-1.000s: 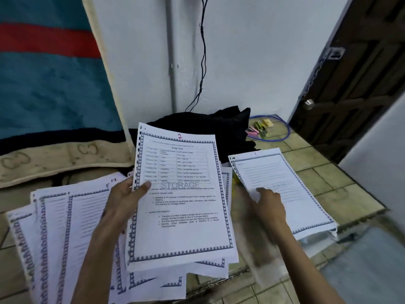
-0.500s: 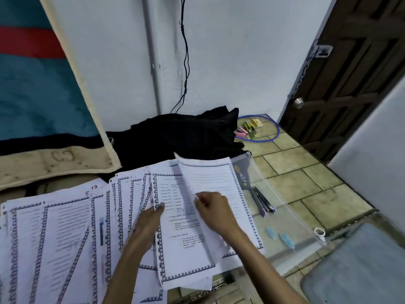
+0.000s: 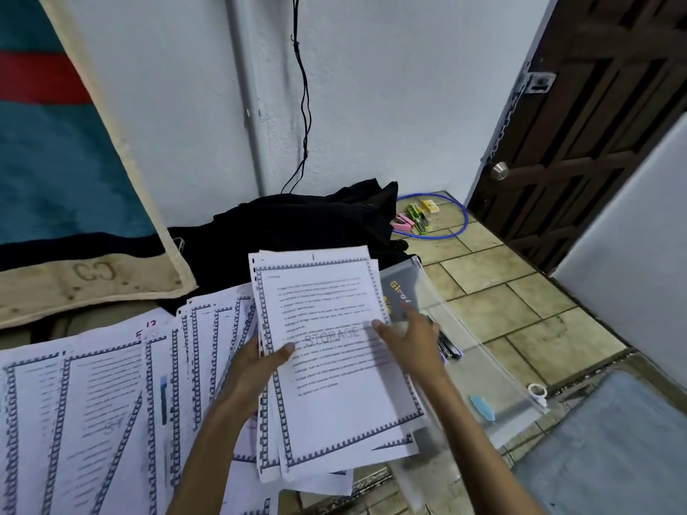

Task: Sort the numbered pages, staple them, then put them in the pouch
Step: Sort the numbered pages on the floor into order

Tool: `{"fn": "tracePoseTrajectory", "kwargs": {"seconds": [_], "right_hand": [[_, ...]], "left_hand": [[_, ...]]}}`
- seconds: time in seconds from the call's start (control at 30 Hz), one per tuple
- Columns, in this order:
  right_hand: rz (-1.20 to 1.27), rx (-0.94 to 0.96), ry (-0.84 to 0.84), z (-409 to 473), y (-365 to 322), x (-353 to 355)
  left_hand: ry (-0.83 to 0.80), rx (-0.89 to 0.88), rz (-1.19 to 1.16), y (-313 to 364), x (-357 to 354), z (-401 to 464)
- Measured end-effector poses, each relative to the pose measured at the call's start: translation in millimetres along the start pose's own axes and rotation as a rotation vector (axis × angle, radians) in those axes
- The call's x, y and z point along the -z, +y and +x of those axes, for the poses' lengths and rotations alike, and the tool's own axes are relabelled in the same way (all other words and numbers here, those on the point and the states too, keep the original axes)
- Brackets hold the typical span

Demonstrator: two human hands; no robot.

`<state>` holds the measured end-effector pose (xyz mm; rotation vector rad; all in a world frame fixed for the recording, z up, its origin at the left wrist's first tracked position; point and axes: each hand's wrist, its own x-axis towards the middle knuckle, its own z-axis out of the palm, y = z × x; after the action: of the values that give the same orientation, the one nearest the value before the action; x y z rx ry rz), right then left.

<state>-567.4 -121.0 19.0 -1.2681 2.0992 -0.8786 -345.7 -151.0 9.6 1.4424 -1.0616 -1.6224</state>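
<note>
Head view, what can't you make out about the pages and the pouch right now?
- Page numbers: too small or blurred on most spread pages; their left and bottom parts are cut off by the frame.
- Held stack: top sheet hides those under it.
- Pouch: right hand and stack cover its left part; contents are blurry.

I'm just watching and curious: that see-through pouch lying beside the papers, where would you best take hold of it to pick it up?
Probably by its long right edge, coming in from the right. The clear pouch lies flat on the tiled surface, and that side is bare. Its left side is tucked under the held pages and the right hand, so it is blocked there.
</note>
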Motion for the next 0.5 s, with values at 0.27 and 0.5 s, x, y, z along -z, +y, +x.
{"fn": "tracePoseTrajectory", "kwargs": {"seconds": [0.27,0.5], "right_hand": [[0.522,-0.16,-0.084,18,42,58],[-0.157,-0.177,0.261,33,72,81]], "left_hand": [[-0.116,-0.103,0.045,11,-46,6],[0.387,-0.233,0.742,-18,-1,21]]}}
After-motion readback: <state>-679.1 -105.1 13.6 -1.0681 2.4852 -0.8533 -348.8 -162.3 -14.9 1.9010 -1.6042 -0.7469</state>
